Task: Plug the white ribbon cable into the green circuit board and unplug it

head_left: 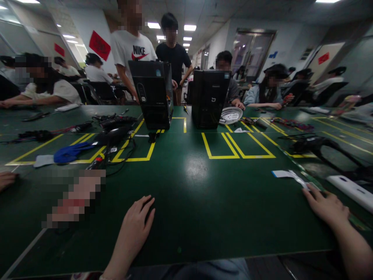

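My left hand rests palm down on the green table, its fingers loosely stretched out and nothing in them. Over at the right, my right hand has its fingertips closed on the near end of a white flat ribbon cable. The cable has a blue tip and lies twisted, pointing left and away from the hand. Part of it is hidden under my fingers.
Two black computer towers stand at the back. Black cables, a blue glove and a blurred-out patch are at left. Beside my right hand lies a white bar. A white basket and several people are beyond.
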{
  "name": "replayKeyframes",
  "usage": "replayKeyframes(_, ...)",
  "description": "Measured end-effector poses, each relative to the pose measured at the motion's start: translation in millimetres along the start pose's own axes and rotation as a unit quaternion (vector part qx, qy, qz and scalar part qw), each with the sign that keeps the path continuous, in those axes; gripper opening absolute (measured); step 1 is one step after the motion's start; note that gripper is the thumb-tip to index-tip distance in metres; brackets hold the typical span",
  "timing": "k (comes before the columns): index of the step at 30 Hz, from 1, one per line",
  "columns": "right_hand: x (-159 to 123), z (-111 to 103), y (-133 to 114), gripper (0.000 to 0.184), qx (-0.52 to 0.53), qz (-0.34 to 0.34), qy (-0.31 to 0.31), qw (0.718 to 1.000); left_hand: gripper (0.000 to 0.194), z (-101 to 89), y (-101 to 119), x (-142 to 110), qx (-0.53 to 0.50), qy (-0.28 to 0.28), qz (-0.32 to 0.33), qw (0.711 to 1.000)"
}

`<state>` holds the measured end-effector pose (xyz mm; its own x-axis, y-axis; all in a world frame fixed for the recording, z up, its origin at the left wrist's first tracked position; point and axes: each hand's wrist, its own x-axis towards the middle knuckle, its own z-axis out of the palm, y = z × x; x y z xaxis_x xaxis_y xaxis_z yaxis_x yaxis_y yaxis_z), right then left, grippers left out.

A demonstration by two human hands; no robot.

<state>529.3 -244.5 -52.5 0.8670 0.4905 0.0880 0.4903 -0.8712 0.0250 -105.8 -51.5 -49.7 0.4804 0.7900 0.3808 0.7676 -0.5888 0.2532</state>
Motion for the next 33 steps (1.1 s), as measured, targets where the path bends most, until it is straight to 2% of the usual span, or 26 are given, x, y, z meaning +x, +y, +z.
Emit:
replayKeyframes(4,-2,-3,-4,0.076,0.037,0.023,-0.011,0.999,0.04,-5.6,-13,-7,-0.018,-0.029,0.052,0.998)
replayKeyframes(8,-1,-2,-2,0.077,0.049,0.017,-0.009,0.999,0.042,-20.0,-19,-19,-0.063,-0.093,0.109,0.988)
replayKeyframes(11,0,0,-2,0.076,0.053,0.022,-0.007,0.998,0.037,-31.2,-17,-29,-0.126,-0.134,0.11,0.977)
replayKeyframes(14,0,-1,-2,0.075,0.054,0.027,-0.01,0.998,0.025,-38.5,-15,-38,-0.235,-0.154,0.06,0.958)
replayKeyframes(18,-2,-4,-5,0.075,0.05,0.021,-0.015,0.998,0.051,-39.5,-19,-45,-0.378,-0.15,-0.09,0.909)
replayKeyframes(21,-3,-7,-6,0.075,0.049,0.019,-0.016,0.998,0.057,-36.6,-22,-41,-0.422,-0.131,-0.208,0.873)
replayKeyframes(23,-4,-7,-6,0.075,0.047,0.019,-0.015,0.999,0.06,-35.0,-22,-33,-0.442,-0.126,-0.252,0.852)
replayKeyframes(26,-5,-6,-6,0.074,0.044,0.017,-0.012,0.999,0.06,-34.0,-19,-18,-0.465,-0.127,-0.257,0.838)
replayKeyframes(33,-4,-7,-6,0.081,0.049,0.029,-0.03,0.998,0.044,-29.5,-7,4,-0.449,-0.16,-0.186,0.859)
